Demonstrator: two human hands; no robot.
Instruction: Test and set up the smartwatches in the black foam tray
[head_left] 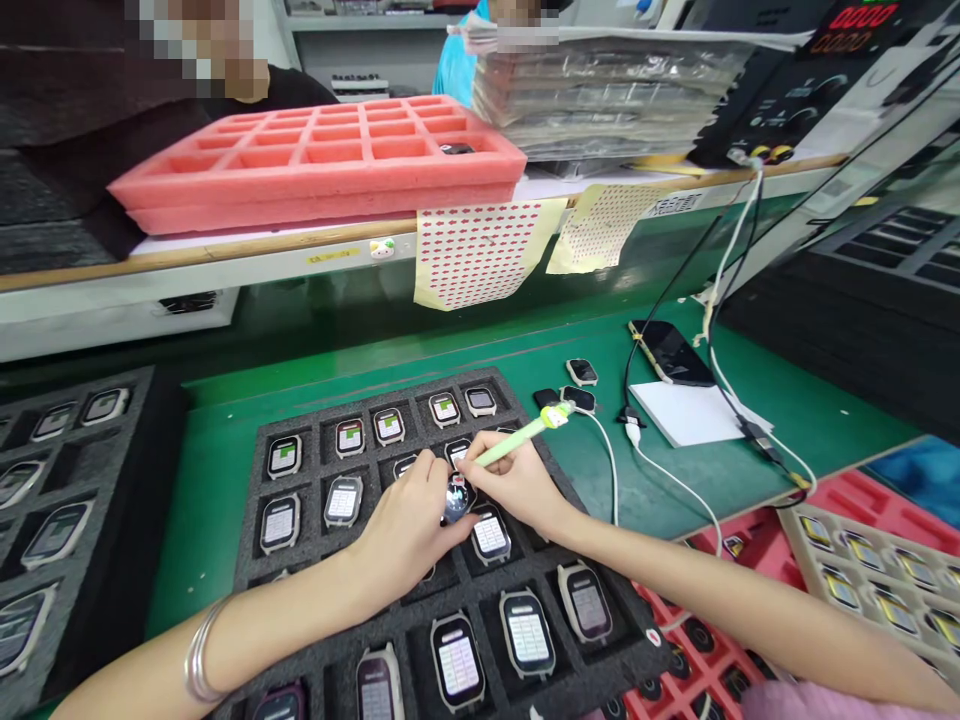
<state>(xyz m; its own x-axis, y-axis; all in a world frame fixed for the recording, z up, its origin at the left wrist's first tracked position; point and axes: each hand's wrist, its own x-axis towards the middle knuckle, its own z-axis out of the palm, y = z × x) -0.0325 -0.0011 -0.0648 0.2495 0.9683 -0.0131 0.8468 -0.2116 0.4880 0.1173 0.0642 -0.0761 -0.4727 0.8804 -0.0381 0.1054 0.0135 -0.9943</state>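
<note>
My left hand (409, 515) is closed around a smartwatch body (456, 500) with a dark lit screen, held above the black foam tray (311, 555). Between the fingers of my right hand (521, 480) is a light green pen (517, 440) with a cartoon figure on its upper end. The pen's lower tip, close to the watch, is hidden by my fingers. Around both hands, strapless watches sit in the tray's square pockets. Several have lit white screens, such as the watch (527, 632) at the front, and others show green blocks, like the watch (284, 455) at left.
Another black foam tray (161, 450) with watches stands at left. Right of the middle tray lie small watches (581, 372), cables (611, 460), a phone (671, 352) and white paper (694, 412). Pink foam trays (322, 190) rest on the shelf. Two people are behind it.
</note>
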